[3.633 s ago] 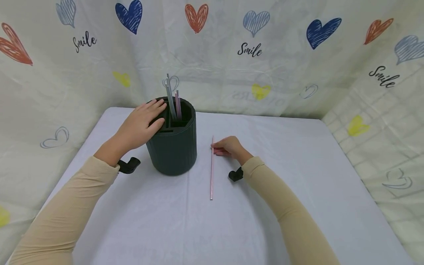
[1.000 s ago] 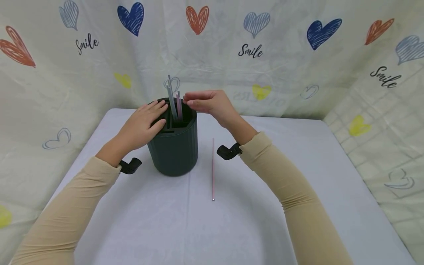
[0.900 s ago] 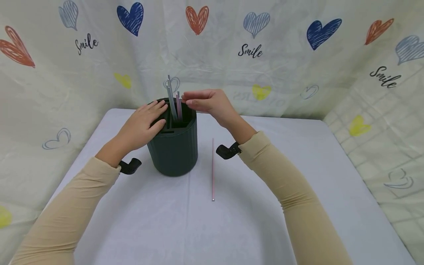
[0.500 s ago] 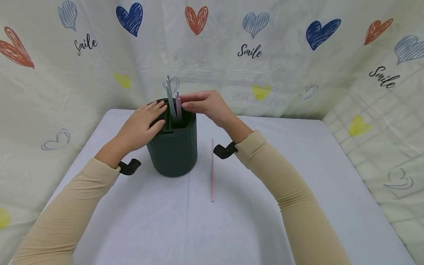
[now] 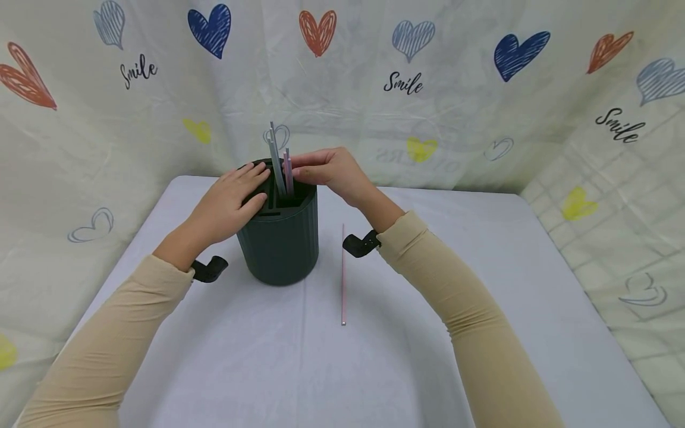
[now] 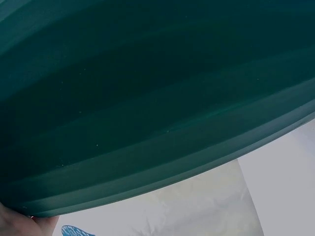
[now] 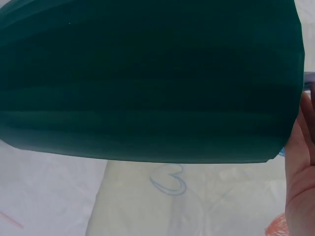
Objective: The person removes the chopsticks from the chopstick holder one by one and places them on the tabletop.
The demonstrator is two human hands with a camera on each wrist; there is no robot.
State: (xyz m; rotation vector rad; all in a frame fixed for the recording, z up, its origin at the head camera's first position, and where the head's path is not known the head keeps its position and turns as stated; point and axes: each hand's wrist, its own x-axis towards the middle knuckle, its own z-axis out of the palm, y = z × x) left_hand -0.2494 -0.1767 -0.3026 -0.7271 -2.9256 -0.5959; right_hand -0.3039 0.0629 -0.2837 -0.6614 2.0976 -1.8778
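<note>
A dark green ribbed holder [image 5: 278,249] with divided compartments stands on the table, filling most of both wrist views. My left hand [image 5: 227,196] lies across the left side of its top, fingers extended over the rim. In the right compartment several slim sticks lean upright: grey ones [image 5: 275,160] and shorter purple-pink ones [image 5: 289,178]. Over the right rim, my right hand [image 5: 337,175] pinches at a purple stick with thumb and forefinger. The right wrist view shows its fingers beside that stick at the edge. A slim pink stick [image 5: 343,285] with a silvery near end lies on the table.
A white cloth covers the table [image 5: 455,285]. Behind it hangs a pale curtain [image 5: 353,101] printed with hearts and "Smile". Black wrist cameras [image 5: 210,269] are strapped below both hands; the right one overlaps the pink stick's far part in the head view.
My right hand earlier held the pink stick on the table, then let it go and rose to the holder. Its fingers have since closed in leftward on the purple stick. The left hand stays put.
</note>
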